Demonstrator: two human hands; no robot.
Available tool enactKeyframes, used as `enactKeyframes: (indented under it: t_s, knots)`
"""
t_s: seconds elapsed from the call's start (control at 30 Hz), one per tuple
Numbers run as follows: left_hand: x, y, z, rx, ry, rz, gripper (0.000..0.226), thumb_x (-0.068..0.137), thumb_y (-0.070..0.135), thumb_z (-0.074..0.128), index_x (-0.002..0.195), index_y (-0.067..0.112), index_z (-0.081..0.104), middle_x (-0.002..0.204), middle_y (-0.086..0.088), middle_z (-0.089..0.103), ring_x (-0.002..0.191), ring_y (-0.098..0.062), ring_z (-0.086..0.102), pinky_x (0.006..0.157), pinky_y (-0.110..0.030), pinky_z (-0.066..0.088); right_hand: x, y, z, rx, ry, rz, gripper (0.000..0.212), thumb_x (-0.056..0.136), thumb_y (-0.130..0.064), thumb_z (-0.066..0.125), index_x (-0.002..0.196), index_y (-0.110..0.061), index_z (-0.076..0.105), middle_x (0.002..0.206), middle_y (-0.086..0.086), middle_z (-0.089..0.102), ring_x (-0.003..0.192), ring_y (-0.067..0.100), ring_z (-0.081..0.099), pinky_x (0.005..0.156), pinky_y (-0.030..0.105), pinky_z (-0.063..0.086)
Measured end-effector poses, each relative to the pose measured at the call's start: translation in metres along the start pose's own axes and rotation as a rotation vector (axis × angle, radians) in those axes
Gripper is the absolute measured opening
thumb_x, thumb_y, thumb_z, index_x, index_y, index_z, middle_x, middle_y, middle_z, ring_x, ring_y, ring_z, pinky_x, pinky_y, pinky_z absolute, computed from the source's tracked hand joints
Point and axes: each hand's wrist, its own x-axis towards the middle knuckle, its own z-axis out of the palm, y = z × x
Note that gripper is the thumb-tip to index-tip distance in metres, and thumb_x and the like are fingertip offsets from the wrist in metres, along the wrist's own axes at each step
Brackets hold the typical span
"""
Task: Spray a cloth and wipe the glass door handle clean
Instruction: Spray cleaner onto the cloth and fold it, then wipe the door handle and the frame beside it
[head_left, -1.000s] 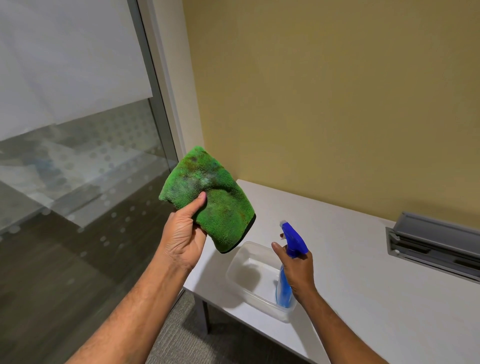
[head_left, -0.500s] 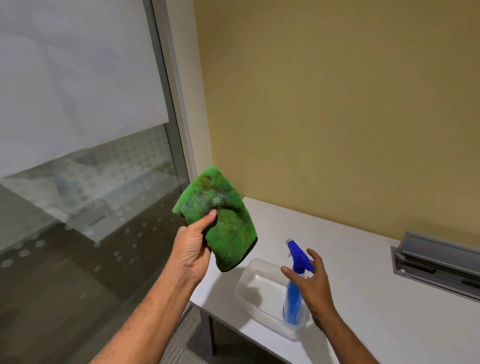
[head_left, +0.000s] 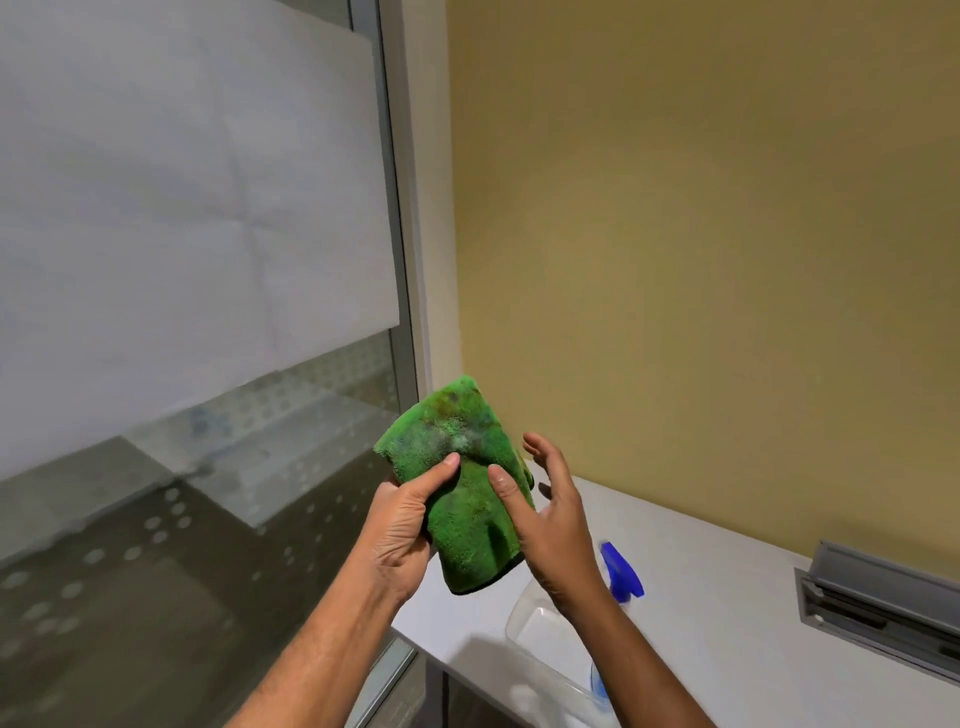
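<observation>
Holding the green cloth (head_left: 470, 488) up at chest height in my left hand (head_left: 402, 535), I pinch it between thumb and fingers so its stained face is turned toward me and the rest hangs free. My right hand (head_left: 553, 525) is unclenched and grips nothing: the thumb lies on the front of the cloth and the fingers spread around its far edge, I think to flatten or refold it into a pad. The spray bottle (head_left: 621, 577) stands in the clear plastic tub (head_left: 524, 616) on the white table (head_left: 727, 597), just below my right wrist, within easy reach. The glass panel (head_left: 197, 415) with its metal frame (head_left: 402, 291) is to my left, but no door handle shows here, so the wiping is probably yet to come.
</observation>
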Motion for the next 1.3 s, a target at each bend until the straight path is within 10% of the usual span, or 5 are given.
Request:
enactKeyframes:
  t_s: [0.23,0.7,0.97,1.1,1.3]
  knots:
    - [-0.063,0.064,-0.024,0.111,-0.03,0.089,0.038,0.07,0.014,0.09,0.107,0.005,0.082,0.112,-0.024,0.079,0.103,-0.036,0.078,0.08,-0.043,0.066,-0.011,-0.07,0.044,-0.016,-0.278,-0.027,0.09,0.072,-0.078,0.07,0.149,-0.047,0.036,0.142,-0.008,0.061,0.127,0.014,0.062,0.106,0.046,0.053]
    - [-0.236,0.145,-0.081,0.353,0.379,0.525,0.06,0.056,0.025,0.096,0.11,0.008,0.076,0.097,-0.006,0.085,0.085,-0.019,0.082,0.063,-0.025,0.063,-0.118,-0.153,0.12,0.335,-0.733,0.066,0.064,0.069,-0.05,0.091,0.126,-0.044,0.061,0.113,-0.014,0.077,0.102,0.009,0.076,0.076,0.03,0.064]
    - [-0.344,0.176,-0.137,0.312,0.622,0.604,0.068,0.05,0.032,0.099,0.108,0.005,0.076,0.099,-0.016,0.083,0.09,-0.031,0.081,0.069,-0.039,0.067,-0.211,-0.197,0.181,0.47,-0.975,0.125,0.031,0.095,-0.03,0.072,0.127,-0.03,0.068,0.117,-0.003,0.079,0.106,0.015,0.076,0.077,0.033,0.064]
    - [-0.404,0.202,-0.174,0.233,0.651,0.587,0.071,0.058,0.03,0.099,0.118,0.003,0.073,0.108,-0.024,0.08,0.097,-0.04,0.079,0.082,-0.059,0.064,-0.24,-0.214,0.21,0.581,-1.011,0.213,0.036,0.097,-0.039,0.065,0.13,-0.026,0.067,0.124,0.003,0.076,0.118,0.023,0.071,0.101,0.049,0.055]
    - [-0.482,0.237,-0.23,0.261,0.691,0.588,0.08,0.059,0.053,0.097,0.122,0.01,0.074,0.117,-0.021,0.079,0.109,-0.04,0.076,0.095,-0.059,0.06,-0.292,-0.24,0.259,0.449,-1.169,0.039,0.047,0.086,-0.004,0.079,0.129,-0.016,0.066,0.112,0.011,0.079,0.108,0.025,0.075,0.094,0.035,0.059]
